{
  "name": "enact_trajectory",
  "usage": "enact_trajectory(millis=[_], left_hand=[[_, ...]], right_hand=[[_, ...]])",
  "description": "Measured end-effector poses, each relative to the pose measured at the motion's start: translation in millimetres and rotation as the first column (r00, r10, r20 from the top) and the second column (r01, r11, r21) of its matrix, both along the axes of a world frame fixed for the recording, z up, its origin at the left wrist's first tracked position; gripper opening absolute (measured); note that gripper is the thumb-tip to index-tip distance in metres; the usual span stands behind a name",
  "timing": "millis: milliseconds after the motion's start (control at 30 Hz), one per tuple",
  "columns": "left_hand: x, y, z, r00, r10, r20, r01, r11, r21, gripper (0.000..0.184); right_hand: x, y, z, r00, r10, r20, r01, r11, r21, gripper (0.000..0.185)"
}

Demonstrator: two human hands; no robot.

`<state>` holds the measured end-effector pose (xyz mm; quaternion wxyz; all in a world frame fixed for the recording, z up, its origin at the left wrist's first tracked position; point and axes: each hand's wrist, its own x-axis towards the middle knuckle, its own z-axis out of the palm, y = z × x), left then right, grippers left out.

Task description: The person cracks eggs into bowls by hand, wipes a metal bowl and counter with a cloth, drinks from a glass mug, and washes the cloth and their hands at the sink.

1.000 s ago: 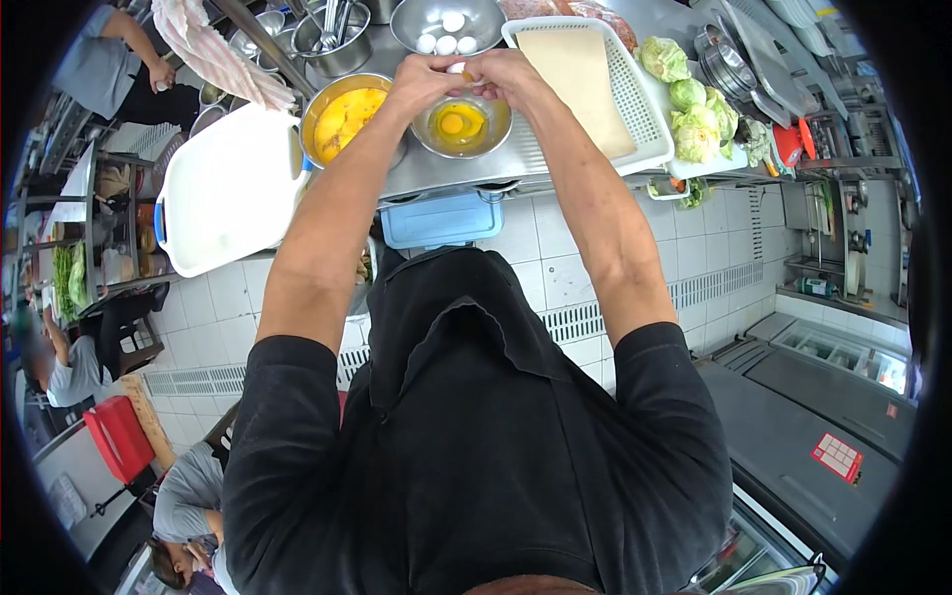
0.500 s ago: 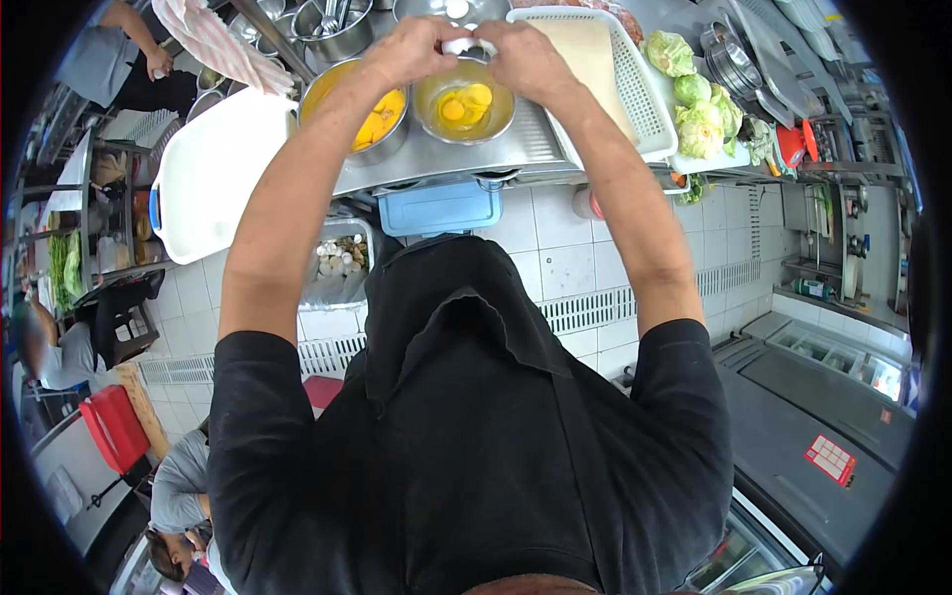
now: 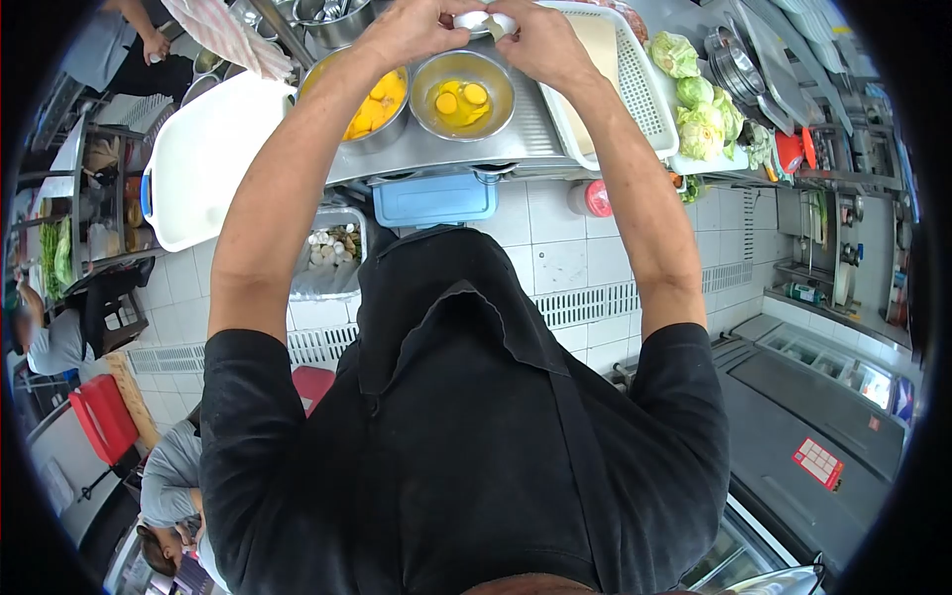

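Near the top edge, my left hand [image 3: 412, 28] and my right hand [image 3: 543, 42] are close together, each closed on part of a white eggshell [image 3: 470, 20]. The shell looks broken open. Just below them stands a steel bowl [image 3: 505, 104] with two yolks [image 3: 476, 94] in clear egg white. To its left, partly behind my left forearm, is a deeper steel pot [image 3: 397, 127] holding many yolks [image 3: 375, 104]. The bowl that held whole eggs is mostly hidden behind my hands.
A white tray [image 3: 213, 159] lies left of the pot. Right of the bowl are a perforated white basket [image 3: 645, 109] and lettuce heads [image 3: 702, 129]. A blue lid [image 3: 436, 200] is below the counter edge. Other people are at the far left, one with a visible hand [image 3: 156, 47].
Both hands have risen away from the bowl and moved slightly apart. The eggshell is now in separate pieces. The bowl went from one yolk to two.
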<state>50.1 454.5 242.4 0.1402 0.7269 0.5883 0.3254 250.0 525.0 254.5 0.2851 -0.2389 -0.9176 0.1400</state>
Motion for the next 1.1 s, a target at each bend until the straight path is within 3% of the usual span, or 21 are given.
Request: enact_trajectory(millis=[67,100,167,200,233,267,333,400,600,733,1100], left_hand=[[4,-6,8,0.998,0.059,0.033,-0.056,0.994,-0.095,0.042],[1,-1,2,0.969,0.046,0.241,-0.004,0.985,-0.173,0.04],[-6,8,-17,0.784,0.058,0.618,0.147,0.95,-0.275,0.037],[-7,8,-18,0.747,0.086,0.659,0.151,0.944,-0.294,0.038],[-7,5,-17,0.707,0.113,0.698,0.158,0.937,-0.311,0.04],[-6,2,-17,0.664,0.139,0.734,0.168,0.93,-0.328,0.042],[-4,-6,-24,0.484,0.143,0.864,0.238,0.928,-0.287,0.044],[2,-16,-30,0.288,0.117,0.951,0.297,0.933,-0.205,0.043],[27,-34,-40,-0.089,0.081,0.993,0.328,0.943,-0.048,0.036],[32,-39,-42,-0.153,0.055,0.987,0.344,0.939,0.001,0.033],[17,-73,-37,-0.102,0.027,0.994,0.353,0.936,0.011,0.041]], right_hand=[[2,-4,6,0.988,-0.065,0.143,0.101,0.961,-0.258,0.037],[1,-3,12,0.972,-0.084,0.218,0.161,0.916,-0.366,0.034],[8,11,-15,0.991,-0.095,-0.09,-0.026,0.533,-0.846,0.03],[12,16,-30,0.961,-0.164,-0.224,-0.177,0.259,-0.95,0.029],[16,16,-35,0.925,-0.211,-0.315,-0.305,0.08,-0.949,0.028],[19,17,-50,0.862,-0.283,-0.42,-0.445,-0.028,-0.895,0.03],[22,5,-46,0.793,-0.399,-0.46,-0.566,-0.205,-0.798,0.036],[24,-5,-48,0.725,-0.444,-0.526,-0.664,-0.249,-0.705,0.039],[27,-25,-38,0.608,-0.539,-0.583,-0.788,-0.323,-0.524,0.044],[29,-32,-36,0.603,-0.536,-0.591,-0.795,-0.345,-0.499,0.05],[22,-51,-27,0.666,-0.426,-0.612,-0.746,-0.362,-0.559,0.049]])
